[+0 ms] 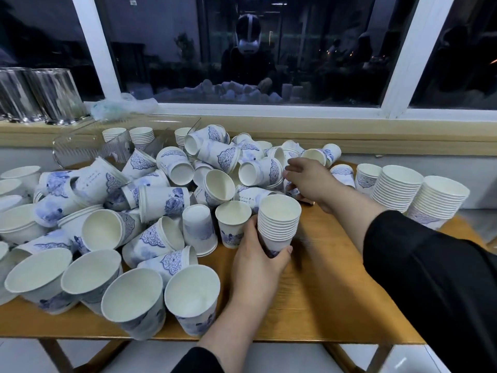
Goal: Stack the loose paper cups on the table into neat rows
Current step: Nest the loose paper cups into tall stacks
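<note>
A big heap of loose white paper cups with blue patterns (161,200) covers the left and middle of the wooden table (317,292). My left hand (258,259) grips the base of an upright stack of nested cups (278,222) near the table's middle. My right hand (309,181) reaches into the far side of the heap, its fingers curled around a cup (291,188) that the hand mostly hides. Two tall finished stacks (395,189) (438,203) stand at the right.
Shorter stacks of cups (141,135) sit in a clear plastic holder (80,149) at the back left. Steel canisters (51,95) and a plastic bag (121,106) rest on the window sill. Bare tabletop lies in front of my arms. The table's front edge is close.
</note>
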### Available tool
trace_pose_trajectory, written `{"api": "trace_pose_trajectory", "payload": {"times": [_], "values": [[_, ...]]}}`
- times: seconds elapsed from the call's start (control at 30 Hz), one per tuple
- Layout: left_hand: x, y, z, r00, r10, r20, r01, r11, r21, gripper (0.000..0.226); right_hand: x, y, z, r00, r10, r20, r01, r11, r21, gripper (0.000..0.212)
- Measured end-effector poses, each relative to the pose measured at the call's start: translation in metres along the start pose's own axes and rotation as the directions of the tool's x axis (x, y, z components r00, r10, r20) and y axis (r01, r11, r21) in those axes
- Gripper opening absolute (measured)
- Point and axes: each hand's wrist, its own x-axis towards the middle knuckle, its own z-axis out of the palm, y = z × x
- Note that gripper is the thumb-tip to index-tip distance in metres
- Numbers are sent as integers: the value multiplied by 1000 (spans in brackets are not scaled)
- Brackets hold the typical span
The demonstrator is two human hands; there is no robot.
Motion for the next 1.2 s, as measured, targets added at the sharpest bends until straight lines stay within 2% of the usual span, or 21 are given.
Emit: {"api": "trace_pose_trajectory", "payload": {"times": [0.17, 0.27, 0.43, 0.7, 0.77, 0.87, 0.93, 1.1, 1.2], "values": [[0, -2, 0, 1000, -2, 0, 2, 1000, -4, 81, 17, -3, 8, 991, 131, 16, -132, 974, 187, 44], [1, -2, 1, 1000, -12, -4, 12, 1000, -4, 81, 16, -7, 8, 992, 130, -3, -127, 977, 169, 37], [0, -2, 0, 1000, -18, -4, 18, 1000, -7, 80, 13, -11, 15, 996, 88, 19, -90, 986, 142, 10], [-1, 2, -1, 1000, -17, -9, 17, 1000, 6, 80, 6, -15, 4, 993, 117, -3, -109, 929, 353, 12], [-1, 2, -1, 1000, -23, -8, 23, 1000, 9, 79, 3, -17, -4, 996, 82, -29, -66, 928, 367, 11], [-1, 3, -2, 999, -36, 6, 36, 999, 19, 81, -12, -25, -23, 982, -65, -180, 109, 962, 249, 13], [-2, 5, -3, 999, -39, 9, 38, 999, 19, 82, -31, -34, -35, 960, -191, -204, 226, 960, 167, 15], [-4, 9, -5, 999, -41, -1, 41, 999, -7, 78, -86, -48, -51, 909, -408, -81, 403, 912, -74, 13], [-5, 10, -4, 999, -40, -6, 39, 999, -19, 73, -104, -48, -48, 889, -455, 50, 450, 849, -276, 10]]}}
